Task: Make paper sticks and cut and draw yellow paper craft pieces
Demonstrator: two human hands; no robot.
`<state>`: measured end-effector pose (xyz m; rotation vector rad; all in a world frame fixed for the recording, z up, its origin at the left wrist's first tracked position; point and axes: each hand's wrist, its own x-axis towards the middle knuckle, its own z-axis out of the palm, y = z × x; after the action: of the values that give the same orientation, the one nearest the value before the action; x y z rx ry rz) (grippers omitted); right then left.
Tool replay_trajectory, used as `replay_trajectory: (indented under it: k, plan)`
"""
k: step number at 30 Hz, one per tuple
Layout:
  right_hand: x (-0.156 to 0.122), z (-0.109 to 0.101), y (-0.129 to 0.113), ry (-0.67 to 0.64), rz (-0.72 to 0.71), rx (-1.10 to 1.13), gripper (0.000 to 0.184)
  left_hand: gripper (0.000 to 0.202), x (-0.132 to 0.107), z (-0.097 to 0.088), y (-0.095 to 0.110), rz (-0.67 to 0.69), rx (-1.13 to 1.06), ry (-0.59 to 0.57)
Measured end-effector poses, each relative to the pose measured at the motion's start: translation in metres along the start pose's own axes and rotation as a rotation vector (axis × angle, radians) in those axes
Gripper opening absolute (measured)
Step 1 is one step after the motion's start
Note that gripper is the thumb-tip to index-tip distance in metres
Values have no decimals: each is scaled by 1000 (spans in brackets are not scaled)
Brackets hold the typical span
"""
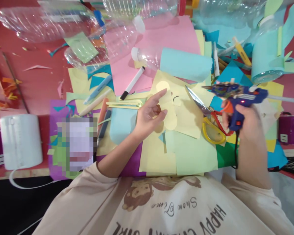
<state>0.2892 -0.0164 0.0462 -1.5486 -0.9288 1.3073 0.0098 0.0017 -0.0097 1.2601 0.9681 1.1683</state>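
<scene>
My left hand (150,112) pinches a pale yellow paper cut-out (167,107) with rounded ends, held just above the paper pile. My right hand (245,122) grips a blue glue gun (237,98) by its handle; the nozzle points left, a red light glows on its side, and its black cord hangs down. The gun's tip is apart from the cut-out, over the scissors (208,120), which lie open on the paper with yellow and red handles.
Coloured paper sheets cover the red table (39,85). Several clear plastic bottles (49,19) lie at the back; one wears a light blue paper wrap (186,63). A black marker (132,83), a white roll (21,140) at left, and a wrapped bottle (267,55) at right.
</scene>
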Motion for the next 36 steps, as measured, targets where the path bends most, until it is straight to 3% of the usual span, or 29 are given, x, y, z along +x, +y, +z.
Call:
replay_trajectory:
  k: [2,4,7,9,12,14,16,19,21,24,27,30,36]
  plan:
    - [-1,-27,3,330,-65,-60,19,50,-1,0,0,-7,-11,-11]
    - [1,-54,9,497,-45,-137,19,50,-1,0,-1,-15,-26,-26]
    - [4,-86,16,552,54,-320,24,49,-1,1,-1,-33,-45,-47]
    - [3,-99,14,539,77,-590,34,50,-1,1,-1,-48,-54,-55]
    - [-2,-108,2,401,152,-969,44,52,-2,2,-1,-65,-58,-61]
    - [-5,-107,-8,497,52,-1081,44,51,-2,2,-1,-63,-56,-64]
    - [-6,-98,-15,601,-154,-1068,41,51,-2,2,-1,-55,-48,-73]
    - [-6,-61,-19,594,-378,-794,31,52,-2,2,-2,-46,-34,-84]
    - [-6,-26,-16,322,-322,-626,20,51,-1,2,-3,-38,-27,-84]
    - [-10,27,-9,-55,-317,-605,17,52,-1,1,-3,-34,-14,-89]
    - [-10,64,-2,-391,-249,-513,19,52,-1,0,-3,-31,6,-91]
    - [-4,85,5,-492,-156,-346,26,53,0,0,-3,-23,34,-94]
    - [5,99,18,-478,-69,-73,34,54,1,0,-5,-22,53,-91]
